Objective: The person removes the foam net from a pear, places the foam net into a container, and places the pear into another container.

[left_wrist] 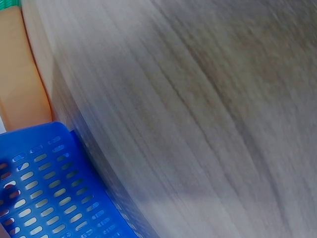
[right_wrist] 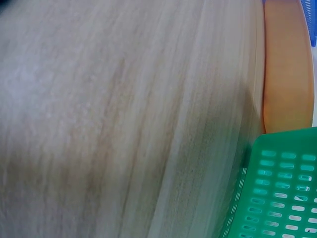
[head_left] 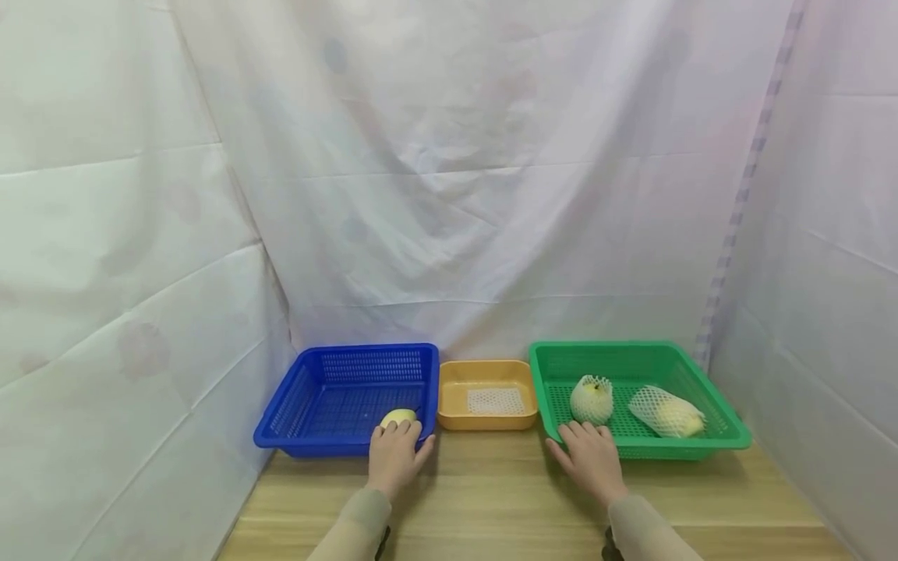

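head view: left hand [head_left: 394,455] at pale fruit [head_left: 398,415], blue basket [head_left: 330,450], desk's [head_left: 484,499] far left corner; right hand [head_left: 588,458] at green basket's [head_left: 673,452] near rim. fruit likely firm, smooth, bruisable; cup its sides. left wrist, then right wrist: basket walls only; cannot tell either grip.

Pale-yel fruit [head_left: 398,417] in blue bskt [head_left: 337,407], nr front R corner; netted fruit [head_left: 592,401] upright in grn bskt [head_left: 719,425]

There are two baskets [head_left: 316,450], one tray [head_left: 487,422], three nets [head_left: 495,401] and apparently three fruits [head_left: 398,416].
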Motion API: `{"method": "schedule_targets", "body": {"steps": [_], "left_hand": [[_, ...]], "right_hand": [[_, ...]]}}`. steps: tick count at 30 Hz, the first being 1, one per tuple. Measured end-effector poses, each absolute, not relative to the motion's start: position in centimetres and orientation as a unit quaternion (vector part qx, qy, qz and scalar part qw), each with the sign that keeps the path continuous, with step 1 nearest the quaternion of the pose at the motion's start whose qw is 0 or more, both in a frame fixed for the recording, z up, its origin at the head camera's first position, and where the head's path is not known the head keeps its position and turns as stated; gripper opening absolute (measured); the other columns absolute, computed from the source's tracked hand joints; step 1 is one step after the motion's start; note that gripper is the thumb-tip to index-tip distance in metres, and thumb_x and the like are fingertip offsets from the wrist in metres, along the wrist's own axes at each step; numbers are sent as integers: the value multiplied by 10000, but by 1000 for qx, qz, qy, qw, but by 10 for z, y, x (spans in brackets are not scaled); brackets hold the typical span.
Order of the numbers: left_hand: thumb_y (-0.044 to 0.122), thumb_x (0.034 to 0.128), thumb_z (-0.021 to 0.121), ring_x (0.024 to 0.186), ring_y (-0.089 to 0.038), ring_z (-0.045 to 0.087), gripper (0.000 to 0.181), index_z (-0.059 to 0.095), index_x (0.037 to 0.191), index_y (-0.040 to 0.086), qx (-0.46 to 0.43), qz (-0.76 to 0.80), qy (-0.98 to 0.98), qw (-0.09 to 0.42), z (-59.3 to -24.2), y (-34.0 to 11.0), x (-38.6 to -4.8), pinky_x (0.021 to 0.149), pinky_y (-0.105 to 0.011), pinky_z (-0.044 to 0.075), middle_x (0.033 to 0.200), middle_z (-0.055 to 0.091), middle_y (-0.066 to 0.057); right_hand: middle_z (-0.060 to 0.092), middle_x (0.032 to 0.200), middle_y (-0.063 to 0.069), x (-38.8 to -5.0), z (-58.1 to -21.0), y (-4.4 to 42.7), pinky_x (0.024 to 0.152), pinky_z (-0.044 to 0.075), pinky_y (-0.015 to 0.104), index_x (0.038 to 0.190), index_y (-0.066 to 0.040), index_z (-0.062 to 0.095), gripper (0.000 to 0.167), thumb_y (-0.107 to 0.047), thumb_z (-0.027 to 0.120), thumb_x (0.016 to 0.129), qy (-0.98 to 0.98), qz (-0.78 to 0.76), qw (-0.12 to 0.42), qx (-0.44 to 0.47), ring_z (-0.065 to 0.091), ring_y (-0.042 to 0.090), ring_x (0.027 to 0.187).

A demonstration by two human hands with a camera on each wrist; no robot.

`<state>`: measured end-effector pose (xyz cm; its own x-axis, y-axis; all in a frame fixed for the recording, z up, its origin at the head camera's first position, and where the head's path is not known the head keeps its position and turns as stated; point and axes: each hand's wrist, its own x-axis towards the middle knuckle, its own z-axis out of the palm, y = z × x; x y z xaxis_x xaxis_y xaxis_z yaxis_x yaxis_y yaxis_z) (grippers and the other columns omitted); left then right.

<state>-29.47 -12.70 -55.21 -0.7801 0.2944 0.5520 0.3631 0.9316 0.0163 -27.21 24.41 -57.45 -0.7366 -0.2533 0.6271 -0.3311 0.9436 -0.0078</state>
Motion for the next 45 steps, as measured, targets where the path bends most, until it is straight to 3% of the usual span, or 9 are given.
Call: {"method": "schedule_targets", "body": {"steps": [9,26,41,45], "left_hand": [[503,910,579,767,-220,499,318,627,905,188,-164,-60,-950,258,-557,-127,-295,725,-424,384,833,582,21],[487,882,615,747,-220,502,294,613,861,194,-169,-67,-943,277,-558,-127,-299,716,-437,398,804,576,28],[490,896,612,717,-203,474,295,568,819,209,-167,-67,-950,255,-556,-126,-298,712,-417,387,776,542,45],[492,897,608,723,-207,477,296,567,818,210,-165,-69,-951,251,-554,-126,-297,714,-420,388,782,545,40]], "right_hand": [[645,839,13,-268,-573,243,640,362,387,926,-143,669,278,-407,707,845,-930,58,326,162,554,214,715],[619,808,5,-270,-571,245,623,345,378,911,-145,658,277,-412,700,849,-928,52,328,169,532,213,690],[656,966,41,-264,-552,240,721,438,448,1012,-117,683,356,-454,617,918,-969,95,199,109,608,240,860],[644,919,10,-267,-538,240,676,471,432,967,-140,676,350,-476,583,936,-966,143,190,102,612,198,793]]}}
